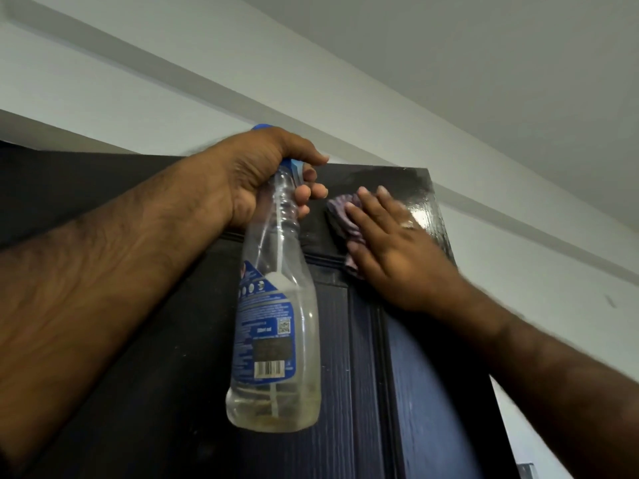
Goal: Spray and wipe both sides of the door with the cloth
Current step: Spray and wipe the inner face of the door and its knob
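Observation:
A dark panelled door [356,357] fills the lower middle, seen from below up to its top edge. My left hand [262,174] grips the neck of a clear spray bottle [276,340] with a blue trigger head and blue label; a little yellowish liquid lies at its bottom. The bottle hangs upright in front of the door. My right hand [390,243] presses flat, fingers straight, on a purplish cloth [342,216] against the door's top right corner. A wet sheen shows on the door beside that hand.
A white wall [138,98] with a beam runs above the door, under a white ceiling [484,63]. The door's right edge [446,236] stands free against the wall. A small fixture [525,470] shows at the lower right.

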Demonstrator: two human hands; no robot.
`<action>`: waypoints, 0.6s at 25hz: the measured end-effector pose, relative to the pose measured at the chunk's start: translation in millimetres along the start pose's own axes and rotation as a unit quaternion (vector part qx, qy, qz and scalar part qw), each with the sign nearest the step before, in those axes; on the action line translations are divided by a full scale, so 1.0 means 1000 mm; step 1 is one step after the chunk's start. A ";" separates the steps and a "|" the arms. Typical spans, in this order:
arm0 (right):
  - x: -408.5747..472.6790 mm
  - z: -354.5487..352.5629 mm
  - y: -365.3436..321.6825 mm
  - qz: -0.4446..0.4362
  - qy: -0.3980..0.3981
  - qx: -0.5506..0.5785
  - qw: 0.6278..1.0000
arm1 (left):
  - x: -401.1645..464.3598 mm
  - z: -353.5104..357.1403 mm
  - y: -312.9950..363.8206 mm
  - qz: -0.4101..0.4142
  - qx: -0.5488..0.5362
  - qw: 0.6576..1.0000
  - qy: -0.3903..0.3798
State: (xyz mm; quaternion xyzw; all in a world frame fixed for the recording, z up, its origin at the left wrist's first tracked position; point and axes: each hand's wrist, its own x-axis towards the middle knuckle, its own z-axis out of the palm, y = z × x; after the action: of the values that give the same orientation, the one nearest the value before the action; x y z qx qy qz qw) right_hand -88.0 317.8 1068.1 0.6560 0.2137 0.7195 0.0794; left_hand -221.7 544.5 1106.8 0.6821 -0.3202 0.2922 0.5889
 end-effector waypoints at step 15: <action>0.072 -0.015 0.030 0.206 -0.033 -0.002 0.978 | 0.007 -0.004 -0.004 0.005 0.002 1.000 0.009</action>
State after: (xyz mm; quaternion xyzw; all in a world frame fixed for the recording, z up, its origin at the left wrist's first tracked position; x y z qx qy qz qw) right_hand -106.7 315.9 1145.0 0.7091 0.0698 0.6989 -0.0620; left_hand -214.1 547.9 1110.3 0.6786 -0.3181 0.3021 0.5891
